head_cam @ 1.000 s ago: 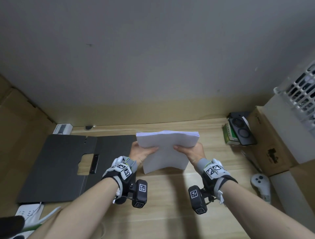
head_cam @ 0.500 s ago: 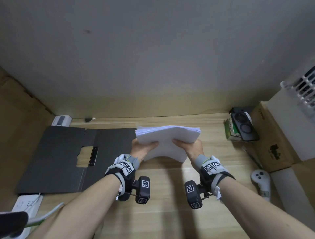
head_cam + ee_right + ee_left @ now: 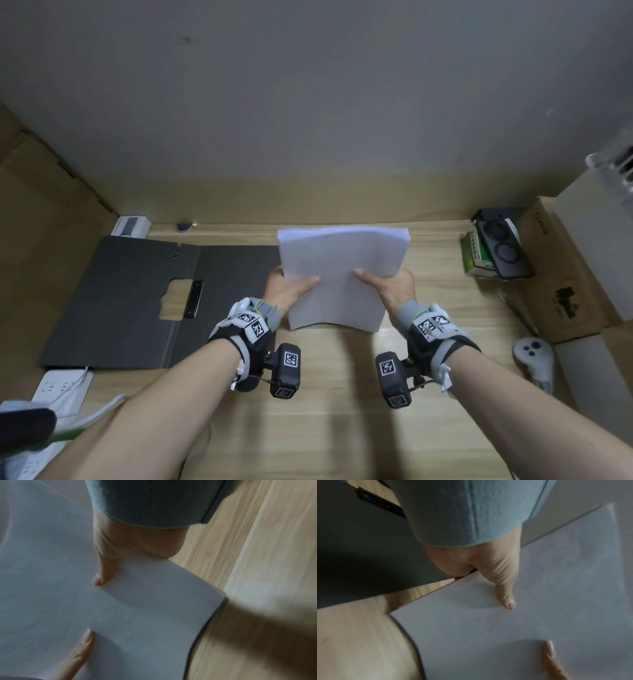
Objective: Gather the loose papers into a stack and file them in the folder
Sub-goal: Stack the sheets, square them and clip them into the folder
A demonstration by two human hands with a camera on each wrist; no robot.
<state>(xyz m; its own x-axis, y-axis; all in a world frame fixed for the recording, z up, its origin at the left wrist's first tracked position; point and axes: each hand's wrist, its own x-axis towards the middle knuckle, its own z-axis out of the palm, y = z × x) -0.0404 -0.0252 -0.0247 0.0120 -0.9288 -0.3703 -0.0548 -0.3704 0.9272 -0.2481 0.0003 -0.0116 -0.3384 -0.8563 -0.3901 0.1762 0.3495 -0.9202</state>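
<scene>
A stack of white papers (image 3: 339, 270) is held up over the wooden desk, tilted, with its near edge bowed. My left hand (image 3: 291, 291) grips its left side, thumb on top and fingers underneath, as the left wrist view shows on the paper stack (image 3: 556, 588). My right hand (image 3: 387, 286) grips the right side the same way, thumb on the paper stack (image 3: 145, 608). An open dark grey folder (image 3: 137, 294) lies flat on the desk to the left, with a black clip (image 3: 193, 298) beside a cut-out. The stack's left edge overlaps the folder's right flap in view.
A cardboard box (image 3: 561, 281) stands at the right, with a black device (image 3: 501, 246) on a green-and-white box beside it. A white controller (image 3: 532, 358) lies at the right edge, a white power strip (image 3: 58, 387) at the lower left. The wall runs along the desk's far side.
Both hands have lowered the stack's near edge toward the desk and tilted the sheets flatter; the head view has shifted slightly right.
</scene>
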